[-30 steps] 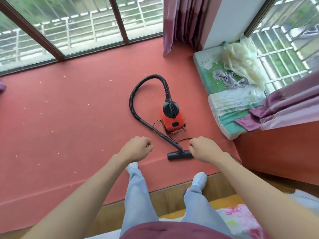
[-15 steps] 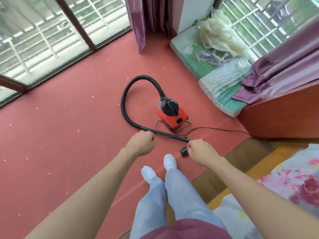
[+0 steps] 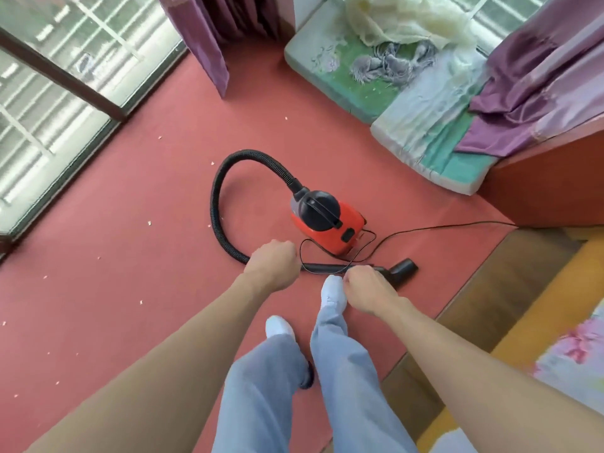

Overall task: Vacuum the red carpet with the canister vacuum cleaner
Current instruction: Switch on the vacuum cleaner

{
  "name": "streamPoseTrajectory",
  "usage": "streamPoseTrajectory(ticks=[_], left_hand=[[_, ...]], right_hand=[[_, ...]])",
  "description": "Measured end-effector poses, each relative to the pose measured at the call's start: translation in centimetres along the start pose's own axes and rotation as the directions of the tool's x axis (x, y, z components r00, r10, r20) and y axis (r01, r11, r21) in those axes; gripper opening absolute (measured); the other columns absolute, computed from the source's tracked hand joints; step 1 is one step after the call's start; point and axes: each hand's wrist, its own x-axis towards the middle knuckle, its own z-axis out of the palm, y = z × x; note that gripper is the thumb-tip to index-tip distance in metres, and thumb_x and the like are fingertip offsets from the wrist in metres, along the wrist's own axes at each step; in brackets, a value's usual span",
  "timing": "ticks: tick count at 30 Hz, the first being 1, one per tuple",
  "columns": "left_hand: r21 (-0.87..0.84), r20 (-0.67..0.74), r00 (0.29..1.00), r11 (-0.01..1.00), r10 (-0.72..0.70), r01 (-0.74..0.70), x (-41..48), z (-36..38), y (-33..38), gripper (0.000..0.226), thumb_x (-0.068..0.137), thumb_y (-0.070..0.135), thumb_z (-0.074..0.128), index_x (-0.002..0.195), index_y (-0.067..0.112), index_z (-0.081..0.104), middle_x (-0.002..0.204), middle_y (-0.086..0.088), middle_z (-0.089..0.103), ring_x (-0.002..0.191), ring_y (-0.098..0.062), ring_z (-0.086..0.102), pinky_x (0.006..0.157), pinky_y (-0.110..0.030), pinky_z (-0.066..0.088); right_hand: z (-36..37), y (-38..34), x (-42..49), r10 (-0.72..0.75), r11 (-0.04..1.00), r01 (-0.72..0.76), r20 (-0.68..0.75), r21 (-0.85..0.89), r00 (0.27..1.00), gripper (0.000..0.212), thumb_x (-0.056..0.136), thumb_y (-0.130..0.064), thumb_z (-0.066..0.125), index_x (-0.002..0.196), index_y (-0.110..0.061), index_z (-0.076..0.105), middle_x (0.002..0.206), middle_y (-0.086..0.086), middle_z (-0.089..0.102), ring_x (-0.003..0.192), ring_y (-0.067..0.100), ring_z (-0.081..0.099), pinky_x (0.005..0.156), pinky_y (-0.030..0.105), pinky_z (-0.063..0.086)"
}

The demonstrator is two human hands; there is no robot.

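A red canister vacuum cleaner (image 3: 328, 225) with a black top stands on the red carpet (image 3: 137, 197). Its black hose (image 3: 218, 191) loops left and runs into a black wand (image 3: 322, 267) lying flat, ending in a black nozzle (image 3: 403, 269). A thin black power cord (image 3: 434, 227) trails right. My left hand (image 3: 273, 263) is held in a fist above the hose-wand joint, holding nothing. My right hand (image 3: 366, 286) is also in a fist, above the wand near the nozzle, and covers part of it.
Small white crumbs (image 3: 149, 223) dot the carpet on the left. A glass door (image 3: 49, 93) runs along the left, purple curtains (image 3: 209, 37) hang at the back. Cushions (image 3: 385, 89) with cloths lie at the right beside a red cabinet (image 3: 549, 188). My feet (image 3: 279, 326) stand on the carpet near a wooden floor edge (image 3: 490, 299).
I have stepped onto the carpet and closer to the vacuum, so the view has turned left. Both hands stay curled in front of me and now hang over the wand.
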Motion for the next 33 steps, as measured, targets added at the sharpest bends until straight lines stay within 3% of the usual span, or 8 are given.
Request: streamPoseTrajectory(ticks=[6, 11, 14, 19, 22, 25, 30, 33], left_hand=[[0.174, 0.046, 0.984, 0.968, 0.174, -0.179, 10.8, 2.2, 0.7, 0.028, 0.099, 0.015, 0.038, 0.071, 0.010, 0.038, 0.083, -0.007, 0.047, 0.074, -0.030, 0.045, 0.065, -0.037, 0.035], [0.267, 0.006, 0.930, 0.896, 0.367, -0.355, 21.2, 6.9, -0.5, 0.018, 0.100, 0.014, 0.039, 0.096, 0.008, 0.055, 0.106, -0.012, 0.057, 0.098, -0.033, 0.055, 0.071, -0.037, 0.035], [0.300, -0.072, 0.870, 0.843, 0.487, -0.447, 26.8, 10.9, -1.8, 0.025, 0.098, 0.015, 0.042, 0.115, 0.005, 0.057, 0.118, -0.012, 0.056, 0.109, -0.030, 0.052, 0.086, -0.038, 0.043], [0.412, -0.122, 0.751, 0.722, 0.648, -0.556, 33.1, 16.5, -3.1, 0.037, 0.098, 0.026, 0.043, 0.125, 0.004, 0.056, 0.123, -0.012, 0.058, 0.115, -0.031, 0.053, 0.107, -0.042, 0.036], [0.446, -0.122, 0.722, 0.687, 0.681, -0.573, 35.7, 17.9, -3.1, 0.055, 0.098, 0.035, 0.018, 0.118, 0.008, 0.060, 0.113, -0.009, 0.062, 0.109, -0.030, 0.056, 0.112, -0.042, 0.030], [0.486, -0.084, 0.706, 0.647, 0.704, -0.588, 37.2, 18.4, -3.0, 0.067, 0.094, 0.037, -0.001, 0.107, 0.012, 0.060, 0.103, -0.005, 0.058, 0.099, -0.028, 0.051, 0.106, -0.039, 0.025], [0.443, -0.267, 0.615, 0.662, 0.742, -0.605, 37.9, 19.7, -3.2, 0.036, 0.101, 0.033, 0.028, 0.085, 0.015, 0.055, 0.083, -0.004, 0.053, 0.084, -0.027, 0.049, 0.101, -0.040, 0.030], [0.390, -0.284, 0.628, 0.685, 0.725, -0.615, 37.9, 19.9, -2.9, 0.031, 0.101, 0.031, 0.033, 0.085, 0.016, 0.055, 0.083, -0.003, 0.053, 0.085, -0.026, 0.049, 0.101, -0.041, 0.032]], right_hand=[[2.9, 0.8, 10.1, 0.068, 0.989, -0.063, -0.035, 0.131, 0.997, 0.019, 0.090, -0.011, 0.044, 0.074, -0.010, 0.053, 0.087, 0.015, 0.061, 0.076, 0.029, 0.049, 0.066, 0.030, 0.040], [6.8, 3.8, 19.7, 0.175, 0.965, -0.145, -0.122, 0.220, 0.977, 0.025, 0.089, -0.011, 0.045, 0.065, -0.012, 0.049, 0.081, 0.012, 0.056, 0.080, 0.036, 0.053, 0.069, 0.033, 0.044], [9.5, 5.7, 24.5, 0.239, 0.927, -0.172, -0.172, 0.332, 0.956, 0.029, 0.092, -0.012, 0.047, 0.113, -0.005, 0.065, 0.124, 0.017, 0.060, 0.114, 0.037, 0.057, 0.094, 0.041, 0.047], [13.7, 7.2, 29.5, 0.305, 0.834, -0.173, -0.176, 0.523, 0.936, 0.059, 0.093, -0.012, 0.049, 0.148, -0.003, 0.032, 0.154, 0.011, 0.032, 0.140, 0.026, 0.036, 0.112, 0.033, 0.028], [15.6, 6.6, 31.0, 0.321, 0.789, -0.150, -0.192, 0.596, 0.928, 0.071, 0.093, -0.010, 0.051, 0.155, -0.005, 0.016, 0.161, 0.009, 0.021, 0.148, 0.022, 0.021, 0.117, 0.030, 0.018], [17.0, 5.7, 31.6, 0.366, 0.732, -0.137, -0.216, 0.667, 0.905, 0.079, 0.091, -0.011, 0.052, 0.156, -0.009, 0.007, 0.158, 0.014, 0.024, 0.145, 0.025, 0.024, 0.117, 0.035, 0.024], [18.2, 5.7, 32.8, 0.401, 0.673, -0.146, -0.193, 0.725, 0.896, 0.084, 0.089, -0.011, 0.053, 0.157, -0.012, 0.003, 0.149, 0.016, 0.026, 0.139, 0.029, 0.033, 0.114, 0.037, 0.028], [18.6, 5.5, 33.4, 0.418, 0.696, -0.161, -0.213, 0.700, 0.883, 0.085, 0.087, -0.007, 0.055, 0.155, -0.008, 0.003, 0.143, 0.018, 0.030, 0.130, 0.032, 0.039, 0.111, 0.038, 0.032]])
